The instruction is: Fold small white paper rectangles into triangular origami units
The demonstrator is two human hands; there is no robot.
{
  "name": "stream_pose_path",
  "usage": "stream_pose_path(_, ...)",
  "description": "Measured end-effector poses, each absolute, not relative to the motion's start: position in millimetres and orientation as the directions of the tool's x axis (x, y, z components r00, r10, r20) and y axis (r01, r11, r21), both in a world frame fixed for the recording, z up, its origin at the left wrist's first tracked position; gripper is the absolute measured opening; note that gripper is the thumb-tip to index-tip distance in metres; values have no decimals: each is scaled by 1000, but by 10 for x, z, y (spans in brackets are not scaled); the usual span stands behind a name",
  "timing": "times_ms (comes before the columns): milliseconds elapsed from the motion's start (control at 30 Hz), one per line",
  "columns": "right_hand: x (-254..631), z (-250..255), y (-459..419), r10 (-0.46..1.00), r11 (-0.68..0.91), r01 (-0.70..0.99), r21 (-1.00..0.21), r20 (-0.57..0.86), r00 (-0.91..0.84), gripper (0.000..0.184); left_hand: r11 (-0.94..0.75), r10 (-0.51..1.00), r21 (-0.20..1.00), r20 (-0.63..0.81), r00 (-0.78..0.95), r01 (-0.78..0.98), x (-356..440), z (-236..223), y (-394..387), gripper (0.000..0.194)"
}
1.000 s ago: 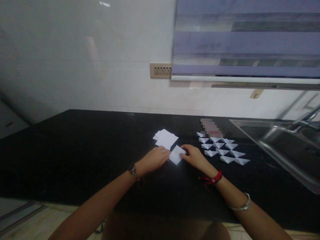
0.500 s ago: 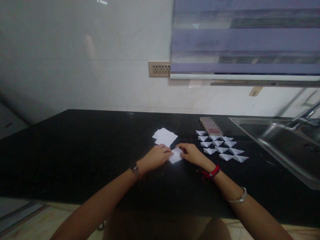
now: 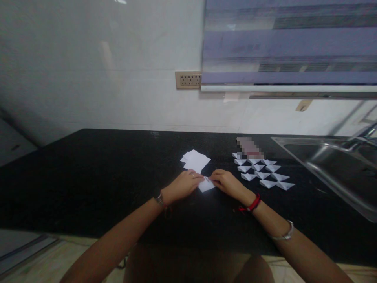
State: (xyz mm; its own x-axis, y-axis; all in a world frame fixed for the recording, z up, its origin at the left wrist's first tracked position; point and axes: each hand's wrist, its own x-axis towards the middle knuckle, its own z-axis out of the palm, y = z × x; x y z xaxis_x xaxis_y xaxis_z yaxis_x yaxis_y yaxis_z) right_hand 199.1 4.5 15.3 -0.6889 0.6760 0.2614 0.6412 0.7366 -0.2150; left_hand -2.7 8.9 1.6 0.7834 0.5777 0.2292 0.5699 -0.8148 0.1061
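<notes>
A small white sheet of paper (image 3: 207,186) lies on the dark countertop between my hands, its far edge partly folded over. My left hand (image 3: 185,183) grips its left side, the fingers pressed together. On the paper's upper right, my right hand (image 3: 226,182) pinches the folded part between thumb and fingers. Just beyond my left hand rests a loose stack of white paper squares (image 3: 196,160). To the right, several folded white paper pieces (image 3: 257,168) stand in rows. My fingertips hide parts of the held sheet's edges.
A phone-like flat object (image 3: 249,147), blurred out, lies behind the folded pieces. A steel sink (image 3: 321,173) with a tap is set into the countertop (image 3: 88,177) at the right. A wall socket strip (image 3: 188,80) and a purple striped blind (image 3: 288,47) are at the back.
The far part of the paper has been bent over toward me, and my right fingers have moved slightly inward onto it. My left hand has hardly moved.
</notes>
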Motion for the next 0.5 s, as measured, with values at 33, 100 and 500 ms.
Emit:
stream_pose_path(33, 2004, 146, 41, 664, 748, 628, -217, 259, -701, 21, -812, 581, 111, 228, 781, 572, -29, 19, 87, 28)
stream_pose_path(100, 2021, 129, 38, 650, 760, 612, -219, 265, -712, 23, -808, 589, 120, 223, 777, 577, -29, 22, 88, 27)
stream_pose_path(500, 2028, 148, 21, 599, 801, 576, -165, 192, -778, 23, -797, 604, 152, 223, 765, 585, -36, -10, 98, 29)
